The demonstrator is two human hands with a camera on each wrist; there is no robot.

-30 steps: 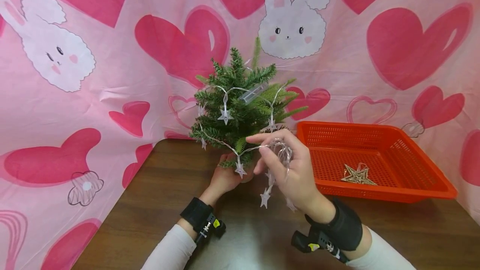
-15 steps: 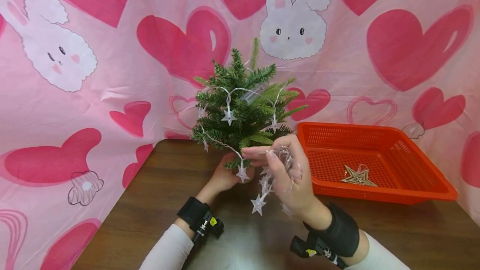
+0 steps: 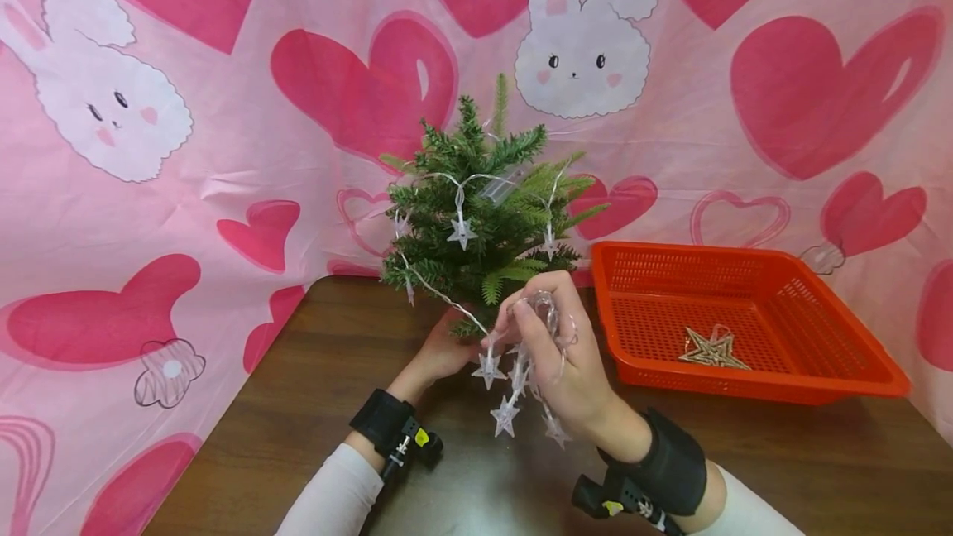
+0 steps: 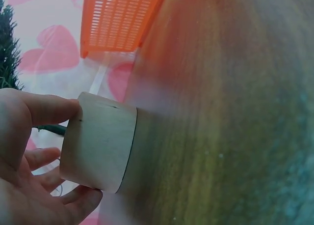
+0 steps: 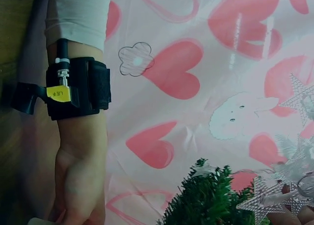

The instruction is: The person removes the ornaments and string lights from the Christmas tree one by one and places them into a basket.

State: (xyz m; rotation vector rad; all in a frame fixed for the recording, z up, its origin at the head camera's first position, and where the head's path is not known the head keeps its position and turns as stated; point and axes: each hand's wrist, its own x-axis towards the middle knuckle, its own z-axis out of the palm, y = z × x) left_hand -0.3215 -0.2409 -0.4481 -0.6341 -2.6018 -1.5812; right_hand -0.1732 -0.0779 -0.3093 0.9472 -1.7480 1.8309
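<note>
A small artificial Christmas tree (image 3: 439, 251) stands on the table, partly draped with star string lights (image 3: 462, 232). A clear battery box (image 3: 501, 189) sits among its branches. My left hand (image 3: 444, 352) grips the tree's pale wooden base (image 4: 100, 144), thumb or finger above and other fingers below in the left wrist view. In front of the lower branches, my right hand (image 3: 573, 366) holds the looped remainder of the lights, its fingertips pinching the wire near a hanging star (image 3: 488, 370). Several more stars dangle below it. The right wrist view shows blurred stars (image 5: 274, 198) near the treetop (image 5: 201, 195).
To the right stands an orange plastic basket (image 3: 744, 387) with a glittery gold star ornament (image 3: 711, 348) inside. Behind the brown wooden table (image 3: 283, 412) hangs a pink cloth (image 3: 246, 147) with hearts and rabbits.
My right hand has moved slightly down and left, going from extended fingers to pinching the wire by a star. The tree has turned a little, its front stars shifting right.
</note>
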